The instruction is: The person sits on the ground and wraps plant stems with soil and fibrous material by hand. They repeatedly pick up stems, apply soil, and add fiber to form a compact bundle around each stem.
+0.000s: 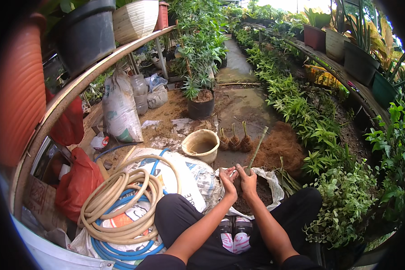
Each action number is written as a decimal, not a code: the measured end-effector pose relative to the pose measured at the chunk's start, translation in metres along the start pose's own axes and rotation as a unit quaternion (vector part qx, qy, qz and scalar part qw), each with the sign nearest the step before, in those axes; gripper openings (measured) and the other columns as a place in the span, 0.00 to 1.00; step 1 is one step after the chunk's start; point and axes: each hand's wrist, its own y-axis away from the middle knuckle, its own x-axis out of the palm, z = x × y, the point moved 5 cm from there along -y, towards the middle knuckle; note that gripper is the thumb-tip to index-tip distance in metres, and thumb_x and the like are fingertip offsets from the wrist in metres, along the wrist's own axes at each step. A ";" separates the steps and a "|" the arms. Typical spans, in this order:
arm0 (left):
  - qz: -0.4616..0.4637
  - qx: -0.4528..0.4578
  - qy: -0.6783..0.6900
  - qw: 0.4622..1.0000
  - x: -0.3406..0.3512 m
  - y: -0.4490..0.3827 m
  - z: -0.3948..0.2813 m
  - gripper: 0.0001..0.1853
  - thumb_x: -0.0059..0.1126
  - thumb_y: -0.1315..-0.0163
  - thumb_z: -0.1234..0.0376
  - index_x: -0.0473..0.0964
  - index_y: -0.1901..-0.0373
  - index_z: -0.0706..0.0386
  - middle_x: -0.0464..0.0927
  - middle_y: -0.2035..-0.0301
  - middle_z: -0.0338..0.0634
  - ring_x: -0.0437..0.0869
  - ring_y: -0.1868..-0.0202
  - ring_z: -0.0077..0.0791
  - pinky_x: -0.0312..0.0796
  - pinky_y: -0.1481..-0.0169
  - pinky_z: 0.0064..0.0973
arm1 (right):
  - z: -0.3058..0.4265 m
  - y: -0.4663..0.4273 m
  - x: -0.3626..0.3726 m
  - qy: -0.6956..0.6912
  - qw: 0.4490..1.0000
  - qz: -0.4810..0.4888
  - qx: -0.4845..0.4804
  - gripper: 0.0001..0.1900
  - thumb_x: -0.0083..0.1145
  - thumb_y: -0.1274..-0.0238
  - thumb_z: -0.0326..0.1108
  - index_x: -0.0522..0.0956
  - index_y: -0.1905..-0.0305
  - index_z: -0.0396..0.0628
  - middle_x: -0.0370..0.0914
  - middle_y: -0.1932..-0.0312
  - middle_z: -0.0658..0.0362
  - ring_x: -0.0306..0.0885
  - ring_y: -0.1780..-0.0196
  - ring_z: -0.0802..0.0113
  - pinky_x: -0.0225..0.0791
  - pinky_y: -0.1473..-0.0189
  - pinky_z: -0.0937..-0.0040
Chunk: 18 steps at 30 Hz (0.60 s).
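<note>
A green plant cutting [258, 145] slants up to the right out of my right hand [248, 182], whose fingers are closed around its soil-smeared lower end. Beside it my left hand [228, 180] is cupped with the palm turned toward the cutting; whether it presses on anything is hard to see. Both hands are over a white woven sack [276, 199] with its top folded open and dark soil [253, 199] inside. Beyond them, several short stems with fibre-wrapped bases [234, 143] stand in a row, left of a heap of brown coconut fibre [283, 145]. A round pale bucket [206, 156] of murky liquid is left of the row.
Coiled beige and blue hoses [121, 202] lie on sacks at the left. A potted leafy plant [201, 107] stands ahead near an upright full sack [119, 108]. Low green plants [283, 91] line the right side, below a shelf of pots [327, 59]. Cut leaves lie beside the soil sack.
</note>
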 end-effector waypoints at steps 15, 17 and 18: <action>-0.016 -0.293 0.172 0.940 -0.001 0.016 0.016 0.53 0.20 0.46 0.22 0.73 0.38 0.49 0.76 0.42 0.46 0.73 0.37 0.50 0.59 0.31 0.54 | 0.005 -0.002 0.010 0.002 0.985 0.168 0.031 0.11 0.67 0.38 0.37 0.78 0.60 0.42 0.81 0.68 0.60 0.78 0.67 0.74 0.72 0.63 0.74; -0.027 -0.311 0.169 0.935 0.000 0.015 0.016 0.54 0.20 0.46 0.22 0.73 0.38 0.53 0.76 0.42 0.48 0.73 0.38 0.51 0.59 0.31 0.55 | 0.003 -0.006 0.007 -0.003 0.991 0.133 0.015 0.13 0.69 0.39 0.38 0.78 0.60 0.41 0.79 0.71 0.61 0.77 0.70 0.74 0.71 0.66 0.74; -0.016 -0.309 0.180 0.934 0.002 0.017 0.014 0.54 0.21 0.47 0.22 0.73 0.39 0.53 0.77 0.42 0.48 0.73 0.38 0.50 0.59 0.31 0.55 | 0.005 -0.006 0.006 0.001 0.993 0.116 0.001 0.13 0.69 0.39 0.38 0.78 0.60 0.41 0.79 0.71 0.61 0.77 0.70 0.74 0.71 0.66 0.74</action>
